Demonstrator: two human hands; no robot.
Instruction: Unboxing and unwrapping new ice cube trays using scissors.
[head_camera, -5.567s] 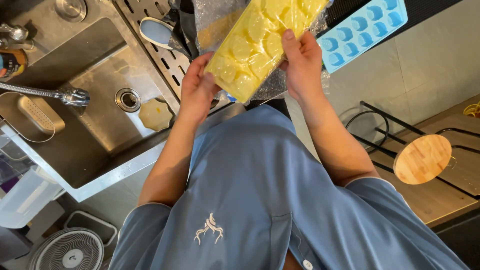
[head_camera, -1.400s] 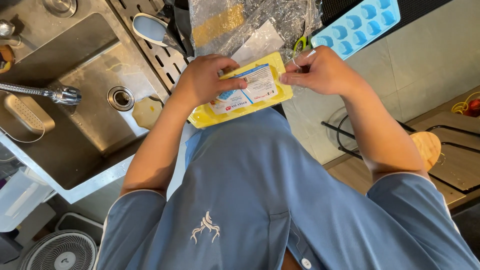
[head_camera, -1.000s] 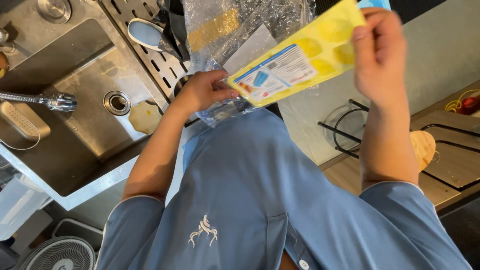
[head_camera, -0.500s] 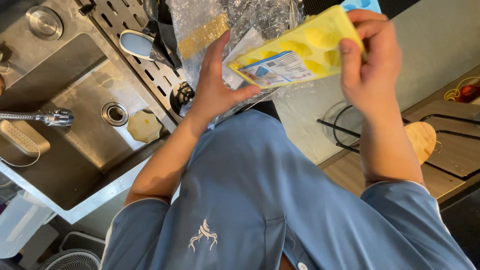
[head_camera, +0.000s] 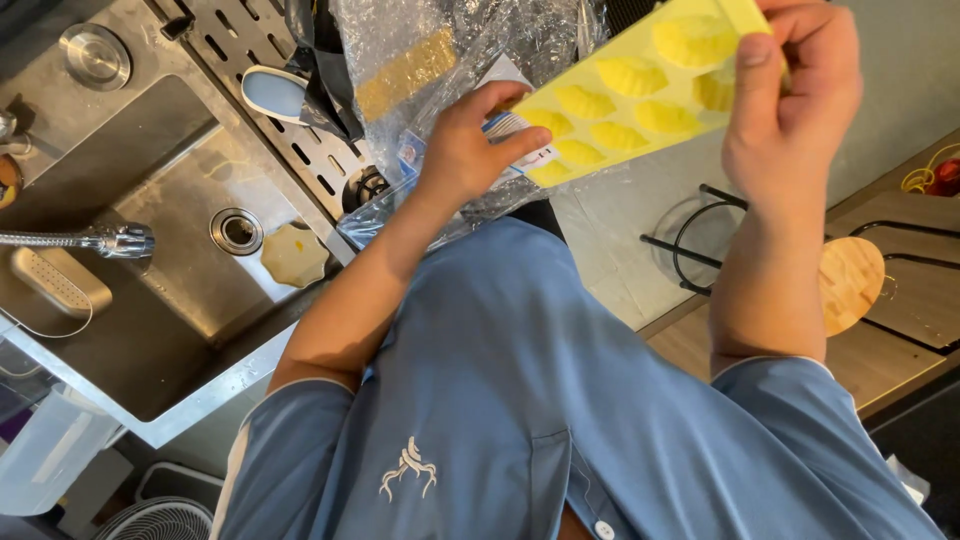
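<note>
Both hands (head_camera: 790, 120) hold yellow mould (head_camera: 640, 95) above crinkled plastic wrap (head_camera: 440, 60), beside sink (head_camera: 150, 260).

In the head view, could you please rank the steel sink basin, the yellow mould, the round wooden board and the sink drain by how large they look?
1. Steel sink basin
2. Yellow mould, though it is held up nearer the camera, so it looks bigger than it would lying flat
3. Round wooden board, partly hidden by the arm
4. Sink drain

Stainless sink (head_camera: 150, 330) with tap (head_camera: 95, 240) and slotted drainboard (head_camera: 265, 60), left. Pale surface (head_camera: 620, 250), centre. Wooden surface (head_camera: 900, 320) bearing black wire rack (head_camera: 700, 225), right.
</note>
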